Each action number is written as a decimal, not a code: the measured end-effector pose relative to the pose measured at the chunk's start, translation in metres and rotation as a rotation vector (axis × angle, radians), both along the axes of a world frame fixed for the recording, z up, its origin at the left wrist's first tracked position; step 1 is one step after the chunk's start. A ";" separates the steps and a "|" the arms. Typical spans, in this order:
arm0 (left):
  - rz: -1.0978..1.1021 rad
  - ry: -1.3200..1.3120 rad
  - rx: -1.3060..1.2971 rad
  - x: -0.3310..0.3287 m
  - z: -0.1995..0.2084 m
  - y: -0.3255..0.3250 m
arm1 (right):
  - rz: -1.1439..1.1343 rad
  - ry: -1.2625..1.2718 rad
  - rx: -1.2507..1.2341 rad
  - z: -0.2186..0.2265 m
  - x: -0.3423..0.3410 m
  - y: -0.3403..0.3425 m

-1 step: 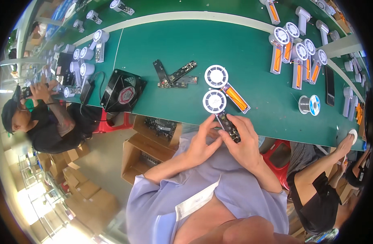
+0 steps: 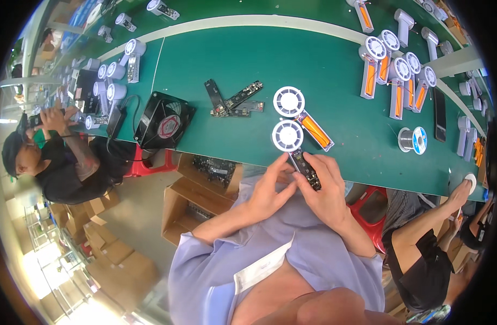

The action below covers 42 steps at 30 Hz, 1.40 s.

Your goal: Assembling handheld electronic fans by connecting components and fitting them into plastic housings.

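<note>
At the table's front edge I hold a white handheld fan (image 2: pixel 287 135), its round head pointing away from me. A dark circuit board (image 2: pixel 305 168) lies along its handle. My right hand (image 2: pixel 325 187) is closed around the handle from the right, thumb on the near part of the board. My left hand (image 2: pixel 271 187) pinches it from the left, fingertips close below the fan head. Just beyond lies a second fan (image 2: pixel 288 102), its handle exposing an orange battery (image 2: pixel 314 131). Farther left, several loose circuit boards (image 2: pixel 243 97) lie crossed in a pile.
A black square cooling fan (image 2: pixel 164 122) with a cable stands left. Toward the right are a solder spool (image 2: pixel 412 140), a black phone (image 2: pixel 439 115) and several fans with orange batteries (image 2: pixel 369 78). Cardboard boxes (image 2: pixel 197 197) sit below the edge. Co-workers (image 2: pixel 69 157) work at both sides.
</note>
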<state>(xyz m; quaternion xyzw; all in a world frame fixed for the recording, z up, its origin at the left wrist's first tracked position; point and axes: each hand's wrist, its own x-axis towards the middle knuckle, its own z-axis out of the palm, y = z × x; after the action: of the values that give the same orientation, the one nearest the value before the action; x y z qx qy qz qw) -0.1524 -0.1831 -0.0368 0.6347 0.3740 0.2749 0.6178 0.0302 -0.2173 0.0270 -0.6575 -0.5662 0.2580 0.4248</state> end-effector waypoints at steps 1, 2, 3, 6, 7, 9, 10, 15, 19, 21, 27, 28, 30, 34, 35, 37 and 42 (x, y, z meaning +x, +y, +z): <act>0.000 -0.002 -0.001 -0.002 0.004 0.005 | 0.004 -0.040 0.002 -0.003 0.000 -0.003; 0.023 0.203 0.423 -0.005 0.009 0.011 | 0.007 -0.080 0.003 -0.004 0.000 -0.004; 0.045 0.408 0.847 -0.005 0.011 0.018 | 0.005 -0.081 0.003 -0.004 0.000 -0.004; 0.087 0.454 1.308 0.000 0.023 0.051 | 0.042 -0.221 0.091 -0.006 -0.001 -0.004; -0.075 0.470 1.247 -0.002 0.028 0.064 | 0.044 -0.264 0.138 -0.006 0.000 -0.003; -0.296 0.493 1.124 0.004 0.050 0.086 | 0.043 -0.311 0.184 -0.005 0.000 -0.004; -0.342 0.478 1.170 0.007 0.052 0.094 | 0.027 -0.366 0.211 -0.003 0.001 -0.004; -0.438 0.432 1.133 0.013 0.064 0.111 | -0.017 -0.465 0.236 0.007 0.001 -0.007; -0.465 0.390 1.151 0.017 0.067 0.117 | 0.011 -0.449 0.226 0.008 0.004 -0.010; -0.487 0.370 1.130 0.018 0.069 0.119 | 0.013 -0.415 0.215 0.008 0.006 -0.013; -0.563 0.257 1.077 0.022 0.065 0.122 | -0.036 -0.240 0.133 0.005 0.007 -0.017; -0.580 0.225 1.060 0.023 0.065 0.122 | -0.045 -0.237 0.124 0.003 0.007 -0.017; -0.577 0.230 1.072 0.024 0.066 0.123 | -0.057 -0.233 0.116 0.002 0.007 -0.017; -0.494 0.188 1.010 0.026 0.060 0.119 | -0.056 -0.367 0.190 0.003 0.011 -0.006; -0.489 0.191 1.012 0.026 0.057 0.116 | -0.044 -0.397 0.213 0.002 0.014 -0.004; -0.389 0.165 0.928 0.027 0.052 0.109 | -0.013 -0.415 0.221 0.002 0.022 0.000; -0.325 0.168 0.942 0.028 0.054 0.107 | 0.062 -0.460 0.232 0.000 0.033 0.006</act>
<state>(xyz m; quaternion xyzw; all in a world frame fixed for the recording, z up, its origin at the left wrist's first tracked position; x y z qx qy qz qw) -0.1240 -0.0765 0.0177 0.9145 0.1540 0.2619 0.2671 0.0633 -0.2115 0.0272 -0.6280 -0.6937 0.0477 0.3494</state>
